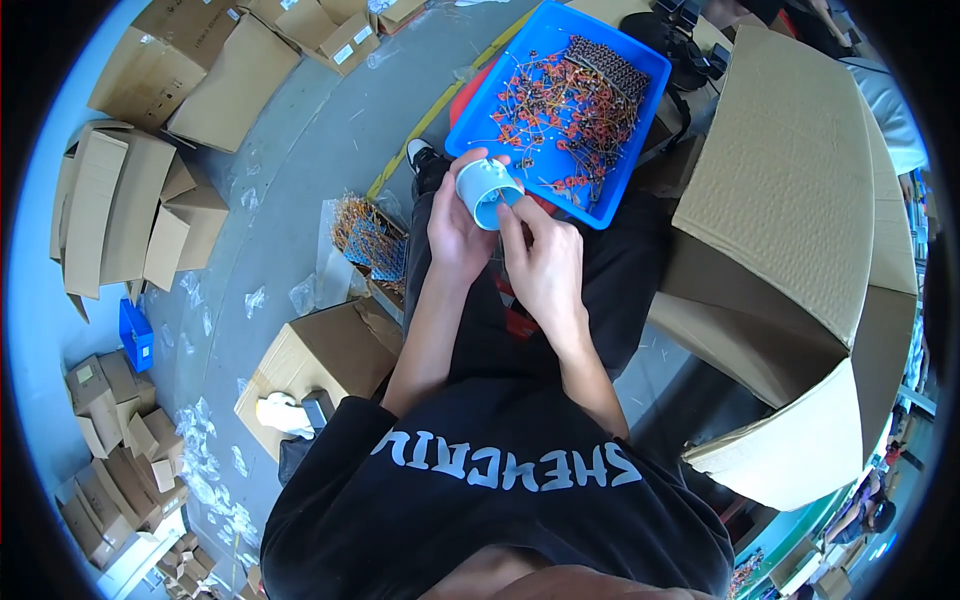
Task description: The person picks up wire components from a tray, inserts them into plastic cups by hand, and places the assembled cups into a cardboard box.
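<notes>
A short, pale-blue plastic cylinder (484, 190), hollow with its open end facing me, is held over my lap. My left hand (458, 228) wraps round its left side and gripes it from below. At the cylinder's right rim, my right hand (543, 250) has its fingers pinched together by the opening; whatever they hold is too small to make out. Just beyond both hands lies a blue tray (522, 165) with many small red-and-black parts (550, 105) on thin wires, and a dark patterned mat-like bundle (605, 72) at its far end.
Open cardboard boxes stand at right (780, 180) and left (110, 200). By my left leg, a box holds wired parts (370, 235). A small blue bin (135, 335) and plastic scraps (205, 465) lie on the floor. A black device (675, 45) sits beyond the tray.
</notes>
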Motion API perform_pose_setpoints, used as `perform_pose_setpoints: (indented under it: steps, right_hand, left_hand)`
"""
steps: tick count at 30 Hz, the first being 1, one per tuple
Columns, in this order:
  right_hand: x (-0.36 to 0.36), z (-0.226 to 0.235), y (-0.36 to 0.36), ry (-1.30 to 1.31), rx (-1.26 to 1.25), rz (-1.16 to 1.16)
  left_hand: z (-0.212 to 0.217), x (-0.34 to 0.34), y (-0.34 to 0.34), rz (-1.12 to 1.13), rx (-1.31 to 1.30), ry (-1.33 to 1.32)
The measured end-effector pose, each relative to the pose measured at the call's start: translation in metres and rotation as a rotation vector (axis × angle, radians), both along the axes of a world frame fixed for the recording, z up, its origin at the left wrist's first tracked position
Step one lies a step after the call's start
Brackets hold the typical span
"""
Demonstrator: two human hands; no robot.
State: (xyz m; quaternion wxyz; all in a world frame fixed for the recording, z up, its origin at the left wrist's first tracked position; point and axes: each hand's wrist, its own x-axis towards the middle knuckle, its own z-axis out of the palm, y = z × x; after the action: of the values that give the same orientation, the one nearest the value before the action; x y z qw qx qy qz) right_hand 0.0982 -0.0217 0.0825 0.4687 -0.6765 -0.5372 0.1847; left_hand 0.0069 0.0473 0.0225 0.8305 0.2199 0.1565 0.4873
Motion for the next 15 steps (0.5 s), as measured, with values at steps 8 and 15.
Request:
perform_pose_setpoints:
  steps: [8, 15]
  right_hand:
    - [-0.006, -0.009, 0.005, -0.061, -0.092, -0.104]
    - [-0.002, -0.02, 0.001, 0.105, 0.099, -0.142]
  left_hand:
    - [0.003, -0.007, 0.004, -0.162, -0.037, 0.252]
    - [0.007, -0.003, -0.003, -0.257, -0.173, 0.043]
